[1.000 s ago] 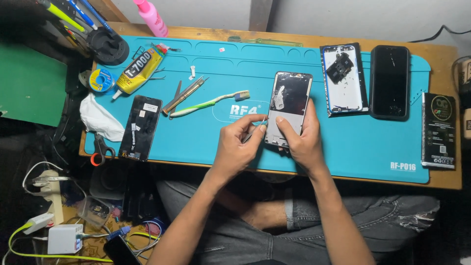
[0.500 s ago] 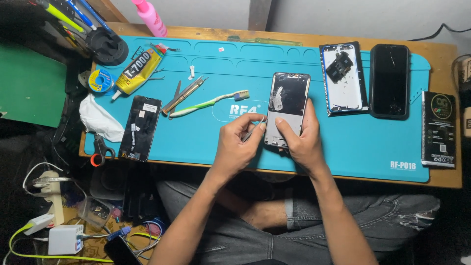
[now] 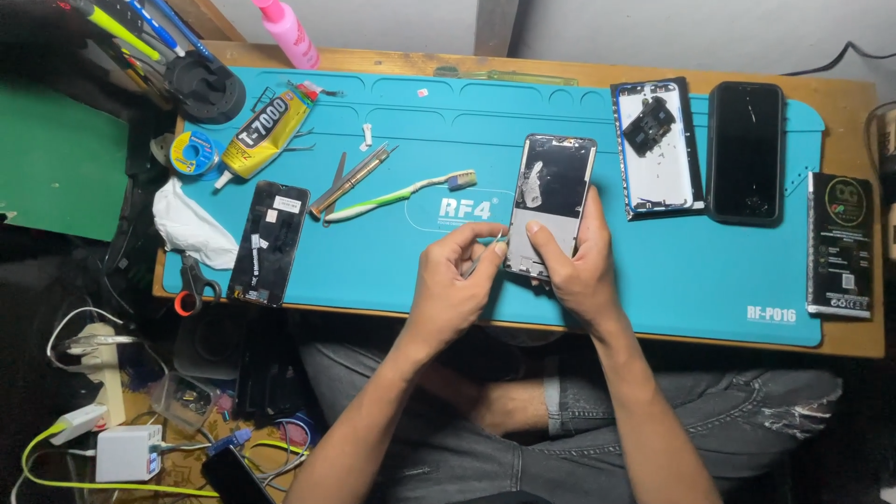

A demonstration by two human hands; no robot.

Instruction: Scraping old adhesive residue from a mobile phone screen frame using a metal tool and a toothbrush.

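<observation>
At the far left of the table (image 3: 653, 67) a black round stand (image 3: 207, 89) holds pens, with a pink bottle (image 3: 287, 33) just to its right. On the teal mat (image 3: 392, 261) lie a small spool (image 3: 193, 151), a yellow glue tube (image 3: 266, 133), a white cloth (image 3: 191, 224) and red-handled scissors (image 3: 191, 287) at the near left edge. A dark phone panel (image 3: 270, 242) lies beside the cloth. To its right sit metal tweezers (image 3: 353, 180) and a green toothbrush (image 3: 397, 194).

Near the middle, the left hand (image 3: 453, 285) pinches a thin tool (image 3: 493, 241) between thumb and fingers, its tip against the left edge of the opened phone (image 3: 553, 191). The right hand (image 3: 577, 266) grips that phone's near end, thumb on top and fingers wrapped around the right side. The phone rests on the mat, its far end pointing away.

Further right lie a phone back cover (image 3: 658, 149) with a dark part in it, a black phone (image 3: 745, 152), and a dark box (image 3: 840, 245) at the table's right edge.
</observation>
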